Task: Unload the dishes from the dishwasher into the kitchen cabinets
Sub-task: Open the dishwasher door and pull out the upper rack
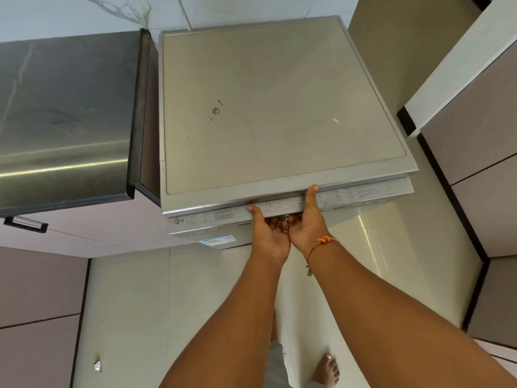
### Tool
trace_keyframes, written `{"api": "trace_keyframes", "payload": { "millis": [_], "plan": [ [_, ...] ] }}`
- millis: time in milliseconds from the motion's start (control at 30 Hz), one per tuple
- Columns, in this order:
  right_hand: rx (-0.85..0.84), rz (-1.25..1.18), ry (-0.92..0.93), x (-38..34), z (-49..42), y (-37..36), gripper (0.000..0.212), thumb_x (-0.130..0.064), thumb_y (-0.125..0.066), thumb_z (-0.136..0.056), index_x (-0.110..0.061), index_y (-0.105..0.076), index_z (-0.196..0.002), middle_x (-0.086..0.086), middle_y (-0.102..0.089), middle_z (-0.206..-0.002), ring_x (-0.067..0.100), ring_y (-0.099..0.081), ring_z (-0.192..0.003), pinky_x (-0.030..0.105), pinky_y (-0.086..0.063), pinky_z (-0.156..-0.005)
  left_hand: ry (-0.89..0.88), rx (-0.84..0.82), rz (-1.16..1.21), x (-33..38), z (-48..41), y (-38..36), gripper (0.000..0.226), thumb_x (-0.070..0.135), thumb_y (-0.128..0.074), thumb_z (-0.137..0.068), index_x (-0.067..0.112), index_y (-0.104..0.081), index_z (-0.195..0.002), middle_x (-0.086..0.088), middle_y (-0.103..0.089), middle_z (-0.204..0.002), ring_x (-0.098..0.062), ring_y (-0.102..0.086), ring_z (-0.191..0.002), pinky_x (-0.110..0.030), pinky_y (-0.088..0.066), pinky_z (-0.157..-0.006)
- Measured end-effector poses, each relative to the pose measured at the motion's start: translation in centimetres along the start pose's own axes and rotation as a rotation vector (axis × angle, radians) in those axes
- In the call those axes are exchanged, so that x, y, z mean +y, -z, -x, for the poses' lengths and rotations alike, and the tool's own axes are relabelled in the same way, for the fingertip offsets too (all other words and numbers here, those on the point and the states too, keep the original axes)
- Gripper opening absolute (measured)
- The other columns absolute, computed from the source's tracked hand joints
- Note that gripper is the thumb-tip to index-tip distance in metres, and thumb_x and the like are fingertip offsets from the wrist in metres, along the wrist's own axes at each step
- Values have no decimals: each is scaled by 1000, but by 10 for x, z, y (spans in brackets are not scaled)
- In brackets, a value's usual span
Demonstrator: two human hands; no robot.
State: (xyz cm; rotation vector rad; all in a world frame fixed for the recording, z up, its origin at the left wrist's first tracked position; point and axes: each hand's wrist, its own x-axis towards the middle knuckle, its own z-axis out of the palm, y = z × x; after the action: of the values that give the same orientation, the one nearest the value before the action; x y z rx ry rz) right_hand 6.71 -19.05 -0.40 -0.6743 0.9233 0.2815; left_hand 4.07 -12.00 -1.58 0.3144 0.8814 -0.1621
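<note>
Straight down from the head camera, the dishwasher (279, 107) fills the middle of the picture, its flat grey top facing up with a small brown stain (216, 110) near the centre. Its door (212, 219) stands slightly out from the body along the near side, so the printed control strip on the door's top edge shows.

Both hands grip that edge side by side, palms up. The left hand (268, 233) has its thumb laid on the strip and its fingers curled underneath. The right hand (306, 225) touches it, with its thumb reaching up to the dishwasher's top rim and its fingers hooked under the same way. An orange thread (321, 242) circles the right wrist. A sticker (218, 242) sits on the door face, left of the hands.

Left of the dishwasher a steel counter (64, 107) runs alongside it, with a dark handle (25, 224) below the counter's front. Right of the dishwasher stand taupe cabinets (475, 135). On the pale floor (134, 303) in front of the dishwasher are a bare foot (327, 371) and, further left, a small scrap (97, 366).
</note>
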Motion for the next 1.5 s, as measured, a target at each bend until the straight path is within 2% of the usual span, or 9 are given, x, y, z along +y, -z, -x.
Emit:
{"api": "trace_keyframes", "payload": {
  "millis": [200,333,467,700,800,900,1067,1167,1500],
  "plan": [
    [168,265,69,9,11,25,63,-61,-69,-80,-7,-65,-113,15,-74,-102,29,-72,-92,42,-60,-83,15,37,-39,-17,20,25,67,63,-60,-84,8,-63,-123,-14,-69,-120,-24,-65,-105,-35,-52,-100],
    [635,1052,766,17,27,67,83,-52,-75,-78,-4,-41,-136,17,-44,-136,34,-46,-121,50,-47,-100,6,87,-43,-26,34,41,63,60,-62,-84,13,-61,-126,-10,-70,-117,-21,-64,-111,-33,-52,-93],
    [301,1879,1271,-15,29,109,75,-57,-56,-90,-15,-36,-148,14,-31,-155,31,-29,-143,44,-32,-112,-17,125,-81,-39,49,56,59,58,-57,-89,14,-59,-128,-10,-69,-117,-22,-62,-112,-35,-50,-95],
    [-110,2314,958,-41,27,130,71,-64,-47,-91,-24,-36,-149,5,-42,-150,26,-34,-140,43,-31,-114,-156,390,-470,-64,79,85,38,47,-54,-97,12,-55,-113,-4,-63,-102,-20,-62,-93,-35,-55,-87],
    [-119,2346,963,-38,34,142,74,-67,-53,-86,-24,-41,-145,3,-48,-141,26,-42,-128,42,-40,-106,-676,536,-971,-73,97,105,22,36,-64,-93,21,-47,-95,1,-57,-101,-20,-58,-93,-41,-56,-88],
    [-141,2415,905,-33,39,157,80,-72,-55,-81,-26,-41,-145,2,-46,-138,27,-41,-126,43,-41,-104,-1177,308,-1796,-62,98,127,41,44,-69,-85,19,-55,-113,-1,-55,-115,-21,-50,-108,-39,-46,-93],
    [-232,2407,962,-11,40,202,76,-68,-58,-82,-24,-44,-142,5,-47,-137,29,-43,-127,44,-33,-111,-736,21,-2563,-35,78,143,87,70,-53,-85,18,-30,-152,-6,-33,-156,-28,-26,-145,-45,-21,-118],
    [-309,2394,884,1,38,226,75,-64,-64,-80,-20,-45,-137,8,-49,-142,30,-40,-136,51,-24,-117,-538,2,-2634,-40,79,154,88,71,-59,-81,22,-33,-149,-6,-39,-153,-29,-36,-140,-46,-25,-116],
    [-481,2525,578,47,40,309,67,-55,-74,-76,-19,-47,-125,8,-62,-119,31,-59,-108,41,-50,-91,-234,-57,-2617,-102,79,247,64,56,-71,-79,23,-53,-131,-5,-58,-133,-27,-56,-118,-42,-49,-98]
  ]
}}
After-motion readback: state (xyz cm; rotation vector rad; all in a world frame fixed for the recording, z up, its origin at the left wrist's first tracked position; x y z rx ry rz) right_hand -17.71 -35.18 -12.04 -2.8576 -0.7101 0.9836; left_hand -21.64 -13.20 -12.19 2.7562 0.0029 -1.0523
